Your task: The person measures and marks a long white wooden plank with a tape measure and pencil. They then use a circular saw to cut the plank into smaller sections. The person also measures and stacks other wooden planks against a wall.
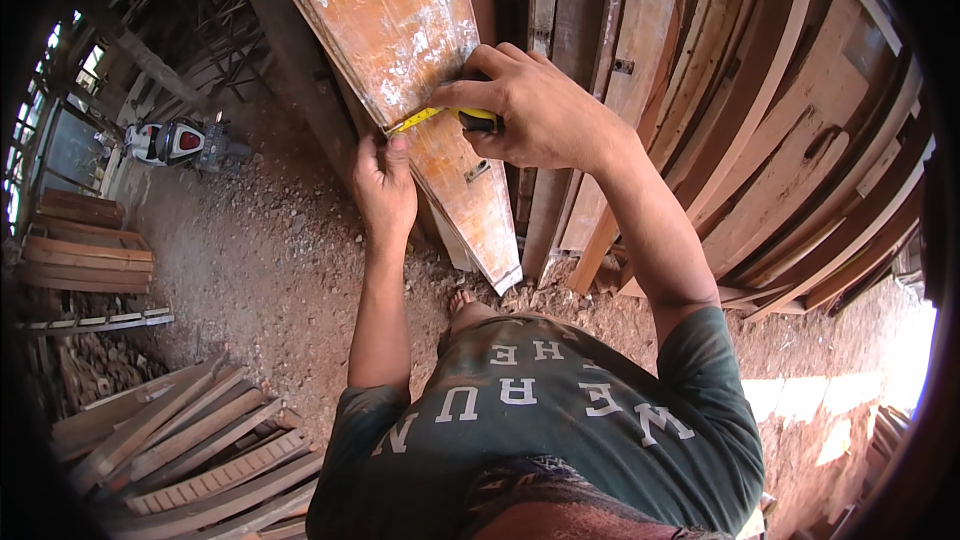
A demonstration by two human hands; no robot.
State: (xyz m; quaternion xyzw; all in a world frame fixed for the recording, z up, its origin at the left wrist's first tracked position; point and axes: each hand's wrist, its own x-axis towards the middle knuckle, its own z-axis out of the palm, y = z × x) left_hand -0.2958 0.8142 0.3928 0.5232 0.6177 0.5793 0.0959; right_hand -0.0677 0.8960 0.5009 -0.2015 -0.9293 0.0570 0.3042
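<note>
A worn wooden board point(400, 35) stands upright in front of me, its orange-brown face marked with whitish paint. My right hand point(530, 105) grips a black and yellow tape measure point(482, 121) against that face. The yellow blade point(415, 119) is pulled out a short way across the board to its left edge. There my left hand point(385, 180) pinches the blade's end, with the thumb on the edge. Below the tape a small dark metal plate point(478, 171) is set in the board.
Many planks and wooden frames point(750, 120) lean in a row to the right. A motorcycle point(172, 143) is parked at the far left. Stacked timber point(90, 255) stands below it, and loose boards point(200, 450) are piled at the lower left. The ground point(270, 280) is dirt and gravel.
</note>
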